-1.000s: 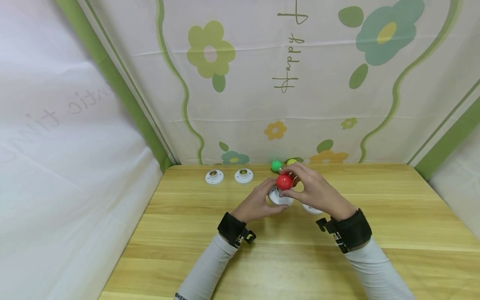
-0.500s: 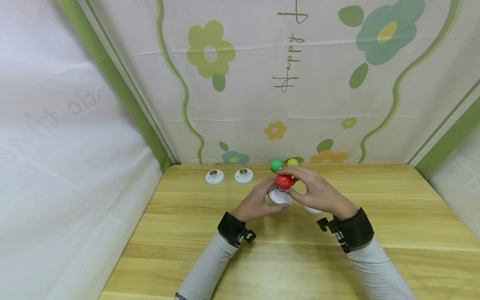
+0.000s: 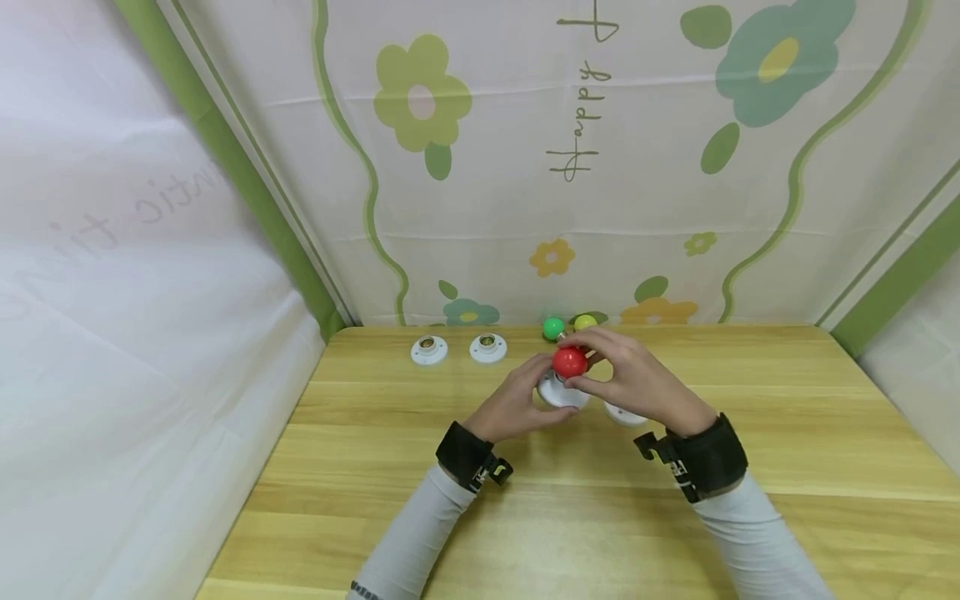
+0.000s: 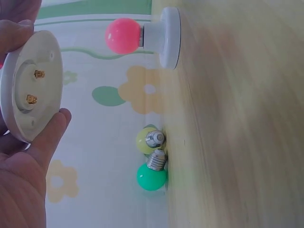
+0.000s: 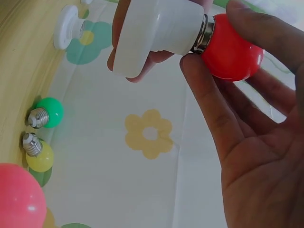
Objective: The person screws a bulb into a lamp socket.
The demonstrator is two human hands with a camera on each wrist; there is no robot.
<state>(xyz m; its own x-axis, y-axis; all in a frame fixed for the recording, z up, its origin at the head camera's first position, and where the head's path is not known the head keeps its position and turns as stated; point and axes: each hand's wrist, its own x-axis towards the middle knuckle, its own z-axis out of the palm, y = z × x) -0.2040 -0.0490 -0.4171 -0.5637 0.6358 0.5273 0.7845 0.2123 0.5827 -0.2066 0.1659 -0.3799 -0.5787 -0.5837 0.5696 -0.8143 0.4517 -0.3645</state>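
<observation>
My left hand [image 3: 513,404] grips the white lamp socket [image 3: 562,393] by its round base, lifted off the table. The base's underside, with two brass terminals, faces the left wrist camera. With thumb and fingers, my right hand [image 3: 641,379] holds a red light bulb [image 3: 570,362] at the mouth of this socket. In the right wrist view the bulb [image 5: 232,50] has its metal thread partly inside the socket, a band of thread still showing. A pinkish-red bulb [image 4: 123,36] sits in another white socket [image 4: 170,38] on the table, mostly hidden by my right hand in the head view.
Two white sockets without bulbs [image 3: 429,350] stand at the back left of the wooden table [image 3: 525,517]. A green bulb [image 3: 553,327] and a yellow bulb [image 3: 585,322] lie at the back edge, against the flowered cloth wall [image 3: 487,167].
My right thumb and fingers have shifted their hold around the red bulb, the thumb drawing back and then closing in again. My left hand keeps the socket in nearly the same place.
</observation>
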